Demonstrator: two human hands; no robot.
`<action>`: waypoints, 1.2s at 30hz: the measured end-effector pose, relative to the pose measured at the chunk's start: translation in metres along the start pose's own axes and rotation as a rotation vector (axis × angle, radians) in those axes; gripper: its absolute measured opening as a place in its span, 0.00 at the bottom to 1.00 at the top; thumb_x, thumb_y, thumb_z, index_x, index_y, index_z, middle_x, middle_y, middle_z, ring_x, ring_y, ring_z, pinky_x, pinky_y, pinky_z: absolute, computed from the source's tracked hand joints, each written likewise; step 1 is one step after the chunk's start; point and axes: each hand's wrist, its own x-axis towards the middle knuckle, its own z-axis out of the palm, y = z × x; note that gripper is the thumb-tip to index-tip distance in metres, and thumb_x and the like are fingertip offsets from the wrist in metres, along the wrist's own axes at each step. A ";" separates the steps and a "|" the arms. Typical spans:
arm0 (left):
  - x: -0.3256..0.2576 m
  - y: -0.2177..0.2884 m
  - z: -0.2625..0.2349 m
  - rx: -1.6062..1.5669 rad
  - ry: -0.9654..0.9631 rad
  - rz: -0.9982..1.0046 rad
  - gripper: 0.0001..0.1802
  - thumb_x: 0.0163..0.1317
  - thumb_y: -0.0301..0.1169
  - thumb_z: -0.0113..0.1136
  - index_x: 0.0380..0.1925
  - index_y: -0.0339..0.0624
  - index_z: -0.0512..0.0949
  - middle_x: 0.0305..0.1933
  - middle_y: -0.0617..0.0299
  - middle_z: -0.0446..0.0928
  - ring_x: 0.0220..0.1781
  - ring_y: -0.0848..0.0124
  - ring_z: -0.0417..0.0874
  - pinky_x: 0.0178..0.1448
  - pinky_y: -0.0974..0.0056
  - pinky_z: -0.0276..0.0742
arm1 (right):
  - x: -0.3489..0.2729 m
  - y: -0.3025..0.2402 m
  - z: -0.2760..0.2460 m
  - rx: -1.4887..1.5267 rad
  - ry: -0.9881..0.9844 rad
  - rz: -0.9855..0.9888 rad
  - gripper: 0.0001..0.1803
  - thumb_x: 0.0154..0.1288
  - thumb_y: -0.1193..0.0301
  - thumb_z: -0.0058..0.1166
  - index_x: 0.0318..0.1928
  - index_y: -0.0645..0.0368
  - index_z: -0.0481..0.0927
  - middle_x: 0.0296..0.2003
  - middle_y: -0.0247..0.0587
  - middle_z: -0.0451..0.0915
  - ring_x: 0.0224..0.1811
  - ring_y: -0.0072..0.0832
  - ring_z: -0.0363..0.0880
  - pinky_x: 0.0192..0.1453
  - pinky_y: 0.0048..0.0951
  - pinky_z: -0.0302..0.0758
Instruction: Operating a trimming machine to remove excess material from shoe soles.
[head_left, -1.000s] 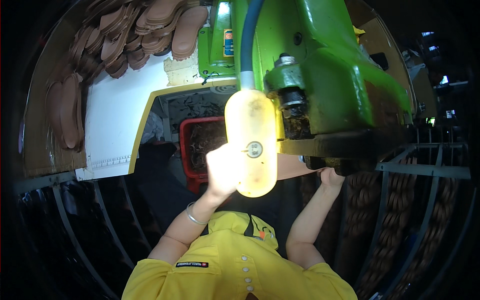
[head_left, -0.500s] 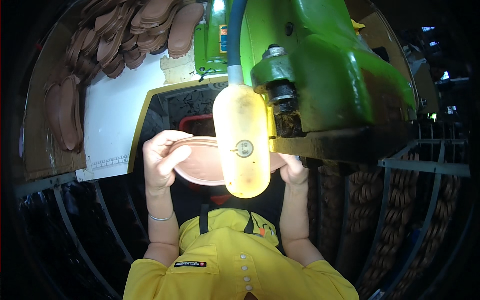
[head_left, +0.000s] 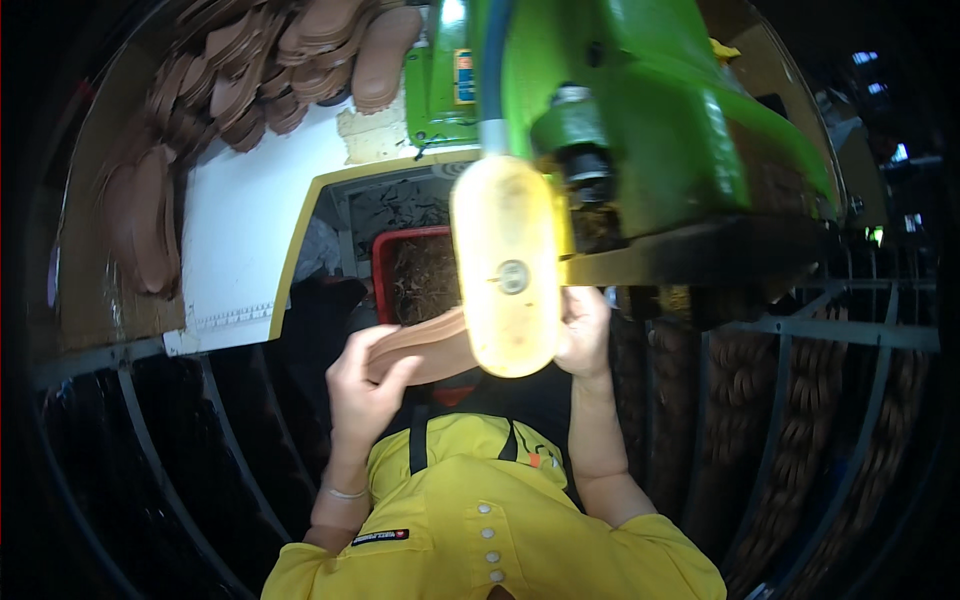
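Sole [head_left: 425, 350] shifted right; both hands gripping.

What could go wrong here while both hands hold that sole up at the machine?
The right hand grips the brown sole close beside the green machine head, so fingers might get caught. The yellow guard hides the middle of the sole, making its position hard to judge. The left hand holds only the end, so it may slip.

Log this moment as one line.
left hand: holds tan sole | right hand: on sole's other end | sole under yellow guard of green machine
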 end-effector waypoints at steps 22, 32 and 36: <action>0.108 0.037 -0.006 0.184 -0.271 0.502 0.24 0.35 0.38 0.78 0.13 0.39 0.69 0.13 0.58 0.68 0.13 0.67 0.70 0.22 0.67 0.67 | -0.005 -0.002 0.018 0.425 0.361 0.153 0.11 0.54 0.85 0.53 0.39 0.66 0.75 0.32 0.34 0.76 0.27 0.20 0.75 0.29 0.21 0.73; 0.002 -0.015 0.026 0.001 -0.025 0.079 0.15 0.52 0.31 0.69 0.22 0.35 0.71 0.16 0.59 0.70 0.18 0.72 0.72 0.25 0.68 0.68 | 0.006 -0.007 0.018 0.276 0.043 0.208 0.14 0.58 0.83 0.57 0.46 0.73 0.76 0.40 0.44 0.81 0.37 0.21 0.81 0.42 0.20 0.76; -0.022 -0.004 0.067 -0.091 -0.011 0.158 0.10 0.61 0.28 0.59 0.32 0.33 0.69 0.26 0.53 0.73 0.26 0.64 0.76 0.32 0.62 0.72 | 0.014 -0.009 0.020 0.216 0.155 0.135 0.11 0.57 0.84 0.59 0.42 0.72 0.78 0.34 0.41 0.82 0.35 0.19 0.80 0.39 0.18 0.76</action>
